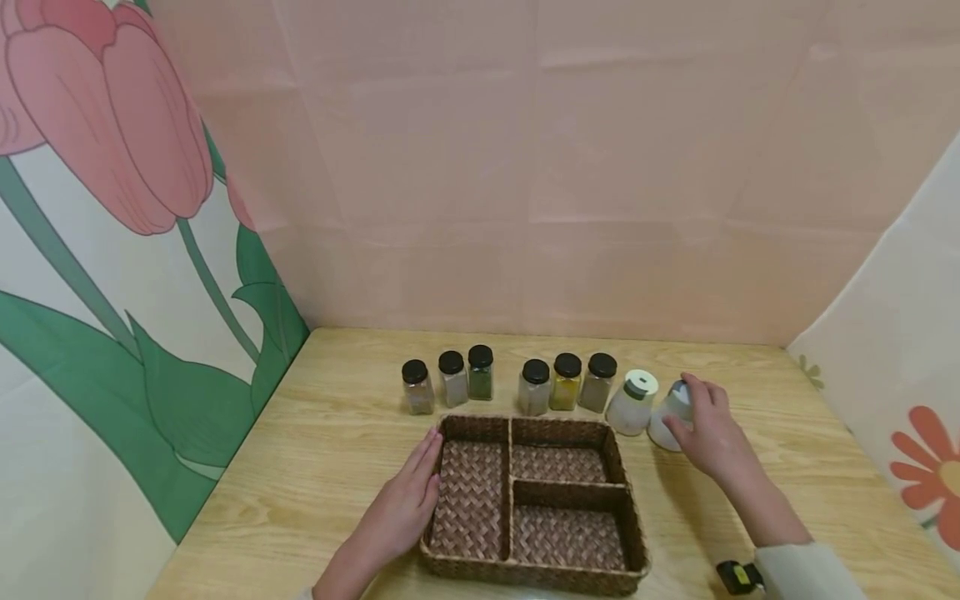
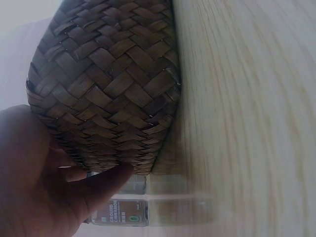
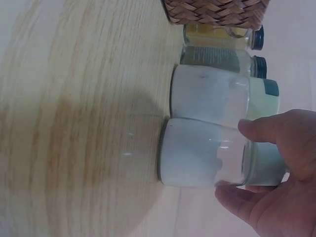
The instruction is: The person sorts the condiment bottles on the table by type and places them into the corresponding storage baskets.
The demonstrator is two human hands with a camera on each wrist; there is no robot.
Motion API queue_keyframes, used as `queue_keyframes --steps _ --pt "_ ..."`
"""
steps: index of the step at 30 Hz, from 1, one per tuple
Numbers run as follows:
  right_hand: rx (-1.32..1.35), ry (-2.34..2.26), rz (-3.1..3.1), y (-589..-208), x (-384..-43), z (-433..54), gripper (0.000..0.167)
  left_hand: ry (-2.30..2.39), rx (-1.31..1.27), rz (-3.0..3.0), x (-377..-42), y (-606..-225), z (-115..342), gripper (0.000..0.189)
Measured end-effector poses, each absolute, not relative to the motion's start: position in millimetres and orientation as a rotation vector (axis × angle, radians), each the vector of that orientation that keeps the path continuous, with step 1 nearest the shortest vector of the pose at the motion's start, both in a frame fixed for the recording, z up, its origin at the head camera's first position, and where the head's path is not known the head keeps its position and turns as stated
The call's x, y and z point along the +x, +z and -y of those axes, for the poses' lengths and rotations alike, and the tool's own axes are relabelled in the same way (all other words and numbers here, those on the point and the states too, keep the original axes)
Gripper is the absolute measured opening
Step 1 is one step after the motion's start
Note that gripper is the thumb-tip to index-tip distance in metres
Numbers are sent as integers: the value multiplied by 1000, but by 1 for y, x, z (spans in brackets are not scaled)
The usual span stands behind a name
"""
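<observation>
A brown woven basket (image 1: 509, 533) with three compartments stands on the wooden table. My left hand (image 1: 401, 508) rests against its left wall from outside, fingers fairly straight; the left wrist view shows the thumb along the basket's woven side (image 2: 108, 84). Farther right, my right hand (image 1: 712, 429) grips a rounded glass jar (image 3: 197, 155) of white contents around its neck and pale cap. The jar stands upright on the table. Beside it, touching or nearly so, is a similar jar (image 1: 632, 408) with a pale green cap.
Behind the basket stand several black-capped spice jars (image 1: 566, 383) in two groups. One jar (image 2: 121, 212) reads "ground cinnamon" in the left wrist view. A small black object with a yellow-green patch (image 1: 738, 577) lies by the right sleeve. Printed cloth (image 1: 525, 167) hangs around the table (image 1: 300, 467).
</observation>
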State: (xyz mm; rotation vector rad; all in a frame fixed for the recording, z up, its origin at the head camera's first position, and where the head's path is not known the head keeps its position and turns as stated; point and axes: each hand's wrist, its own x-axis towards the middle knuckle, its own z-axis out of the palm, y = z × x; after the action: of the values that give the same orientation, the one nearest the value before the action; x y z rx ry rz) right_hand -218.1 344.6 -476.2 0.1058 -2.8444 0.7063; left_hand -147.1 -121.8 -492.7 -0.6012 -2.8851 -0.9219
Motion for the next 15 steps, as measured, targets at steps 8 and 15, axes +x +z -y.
queue_keyframes --steps 8,15 --pt "93 732 2859 -480 -221 -348 77 -929 -564 2870 -148 -494 121 56" --pt "133 788 2801 -483 -224 -350 76 -952 -557 2855 -148 -495 120 56"
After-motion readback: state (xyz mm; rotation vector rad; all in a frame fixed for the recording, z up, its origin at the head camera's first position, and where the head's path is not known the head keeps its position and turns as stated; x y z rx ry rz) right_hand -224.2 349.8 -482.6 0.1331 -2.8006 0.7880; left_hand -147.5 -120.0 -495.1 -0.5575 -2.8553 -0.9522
